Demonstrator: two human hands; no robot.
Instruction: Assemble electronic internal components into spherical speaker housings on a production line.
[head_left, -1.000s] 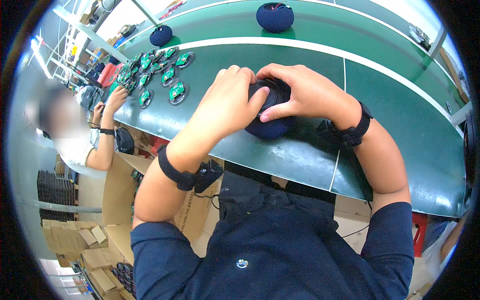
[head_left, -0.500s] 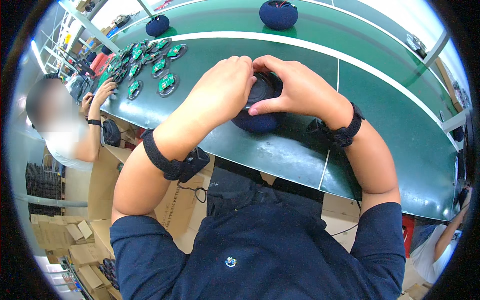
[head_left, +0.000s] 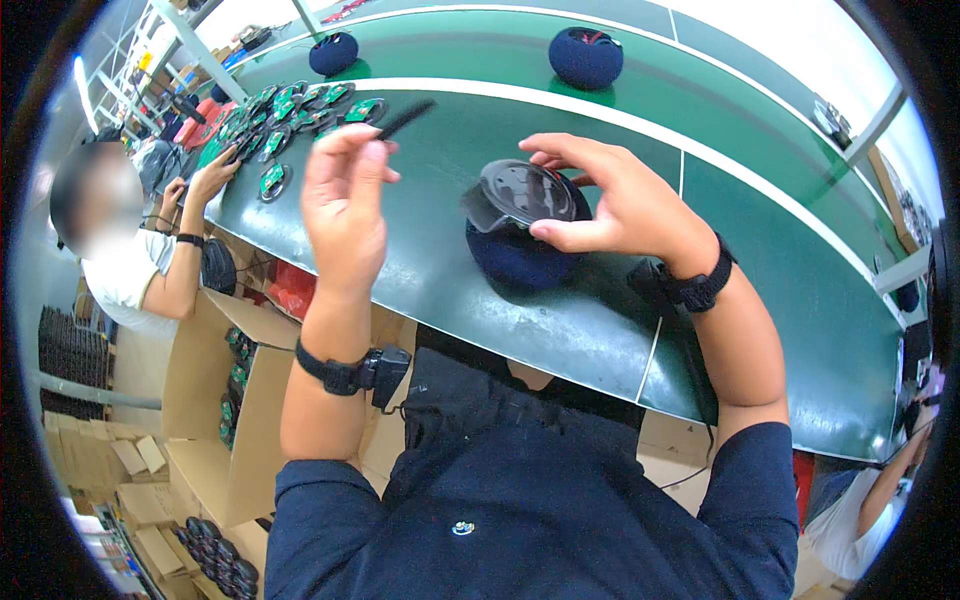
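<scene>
A dark blue fabric-covered round housing (head_left: 520, 262) stands on the green table in front of me. On its top is a shiny black disc (head_left: 528, 192) with a thin dark flap (head_left: 484, 212) at its left side. My right hand (head_left: 600, 195) curves around the disc's right side, its thumb at the near rim and its fingers at the far rim. Left of the housing, my left hand (head_left: 348, 205) is raised above the table. A narrow black strip (head_left: 408, 120) sticks out from its pinched thumb and fingers.
Green circuit boards on black discs (head_left: 275, 120) lie in a cluster at the far left. Beyond the white rail are two more dark blue round housings (head_left: 586, 58). A co-worker (head_left: 150, 240) handles boards at the left. An open carton (head_left: 215, 400) of boards stands below.
My left hand has come away from the housing to the left, with the black strip in its fingers. My right hand has stayed by the disc, whose top is now uncovered.
</scene>
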